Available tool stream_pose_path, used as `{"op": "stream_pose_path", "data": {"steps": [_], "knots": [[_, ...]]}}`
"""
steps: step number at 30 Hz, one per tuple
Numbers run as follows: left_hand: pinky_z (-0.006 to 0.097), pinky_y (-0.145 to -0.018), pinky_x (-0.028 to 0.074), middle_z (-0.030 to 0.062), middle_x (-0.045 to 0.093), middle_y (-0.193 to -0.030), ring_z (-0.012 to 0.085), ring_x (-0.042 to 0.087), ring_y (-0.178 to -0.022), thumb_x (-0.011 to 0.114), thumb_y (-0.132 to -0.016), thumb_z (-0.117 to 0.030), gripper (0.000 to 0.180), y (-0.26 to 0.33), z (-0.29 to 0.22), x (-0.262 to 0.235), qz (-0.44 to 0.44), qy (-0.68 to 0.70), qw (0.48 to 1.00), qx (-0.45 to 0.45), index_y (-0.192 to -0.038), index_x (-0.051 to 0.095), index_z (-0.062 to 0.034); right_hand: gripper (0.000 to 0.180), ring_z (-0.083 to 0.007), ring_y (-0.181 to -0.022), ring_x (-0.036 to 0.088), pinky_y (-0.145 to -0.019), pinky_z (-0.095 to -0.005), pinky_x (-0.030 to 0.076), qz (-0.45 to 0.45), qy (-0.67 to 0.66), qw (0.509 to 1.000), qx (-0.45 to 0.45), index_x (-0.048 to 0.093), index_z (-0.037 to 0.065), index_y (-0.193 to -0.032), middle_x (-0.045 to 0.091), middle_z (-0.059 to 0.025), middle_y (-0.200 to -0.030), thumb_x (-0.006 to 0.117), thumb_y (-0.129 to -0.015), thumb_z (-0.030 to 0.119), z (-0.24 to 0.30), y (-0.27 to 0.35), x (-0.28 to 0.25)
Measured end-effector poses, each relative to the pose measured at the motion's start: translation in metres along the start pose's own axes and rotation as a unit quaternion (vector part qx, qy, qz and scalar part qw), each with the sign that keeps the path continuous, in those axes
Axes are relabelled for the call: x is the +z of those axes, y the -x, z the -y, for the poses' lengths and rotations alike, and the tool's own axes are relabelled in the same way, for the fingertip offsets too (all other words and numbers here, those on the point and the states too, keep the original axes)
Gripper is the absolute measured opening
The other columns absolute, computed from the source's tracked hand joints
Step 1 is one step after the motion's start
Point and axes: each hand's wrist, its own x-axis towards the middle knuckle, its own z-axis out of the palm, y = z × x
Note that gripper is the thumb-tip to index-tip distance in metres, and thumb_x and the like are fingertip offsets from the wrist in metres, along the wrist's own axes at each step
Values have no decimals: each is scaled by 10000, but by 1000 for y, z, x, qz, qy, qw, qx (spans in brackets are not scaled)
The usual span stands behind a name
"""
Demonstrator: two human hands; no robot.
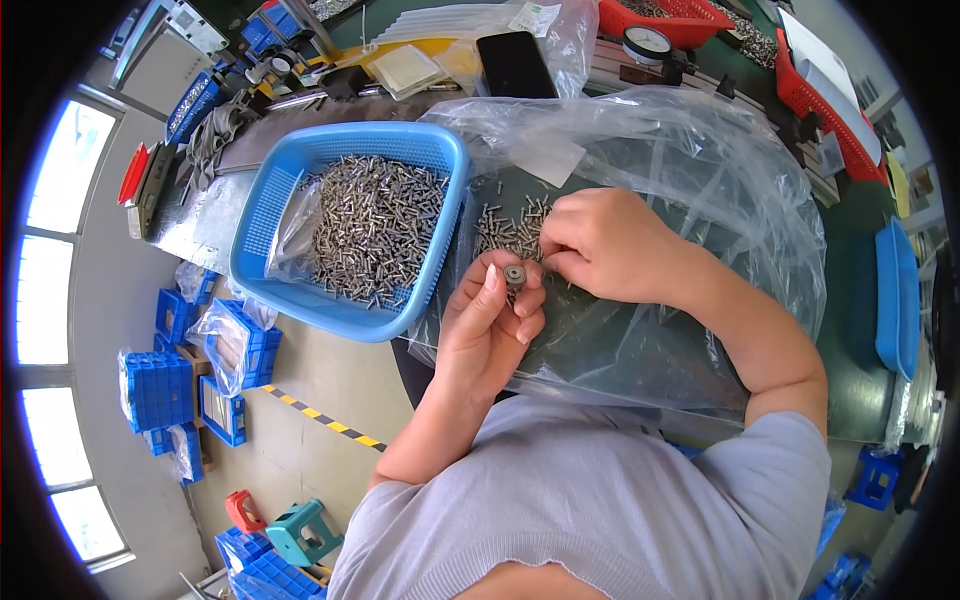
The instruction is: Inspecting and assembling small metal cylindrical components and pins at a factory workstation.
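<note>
My left hand [488, 315] is closed around a small round metal piece [514, 274] with a hole in its middle, held between thumb and fingers. More small metal bits show under it among the fingers. My right hand [605, 245] has its fingers pinched together just beyond and to the right of the left; what they hold, if anything, is hidden. Beneath both hands lies a pile of small metal pins [512, 226] on a clear plastic sheet [690, 150]. Left of them stands a blue plastic basket [452, 190] heaped with many similar pins [375, 220].
A dial gauge [647, 43] and a black phone [514, 66] lie at the back of the green table. Red baskets [690, 25] stand at the back right, a blue tray [897, 298] at the right edge. Blue crates [160, 390] and stools [303, 532] occupy the floor at left.
</note>
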Motion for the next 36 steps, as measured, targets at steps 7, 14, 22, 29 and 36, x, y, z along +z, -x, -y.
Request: {"op": "stream_pose_path", "data": {"steps": [7,14,22,29,36], "knots": [[232,-586,393,86,521,-971,121,430,-742,487,-972,-260,222,0,0,1,3,7,1000,-3,-1082,516,-69,77,-300,-763,608,-678,-403,488,5,-39,999,35,634,61,-777,621,-88,-788,600,-748,124,-5,0,-7],[228,-579,393,89,513,-968,122,430,-737,471,-978,-261,223,0,-1,-1,18,28,999,0,-1079,507,-65,112,-294,-775,585,-675,-388,470,45,-17,999,21,618,41,-763,580,-90,-762,682,-686,92,-4,2,-1],[228,-576,395,89,519,-952,123,441,-732,479,-975,-255,212,0,-1,2,18,17,1000,-5,-1078,511,-72,123,-309,-786,576,-680,-409,467,16,23,999,-28,603,62,-749,568,-93,-752,682,-661,98,-3,2,8],[225,-553,386,81,526,-936,115,443,-708,503,-965,-257,209,1,-2,4,1,-5,1000,-19,-1077,515,-80,102,-85,-690,527,-644,-238,427,33,-279,947,153,598,24,-844,582,-24,-757,639,-848,117,12,-6,-23],[234,-550,386,84,544,-936,113,454,-701,525,-955,-264,219,1,-2,3,-11,-38,999,-37,-1079,515,-83,58,-68,-743,528,-687,-221,425,53,-486,863,131,601,12,-870,584,8,-821,616,-881,67,14,-4,-13]]}}
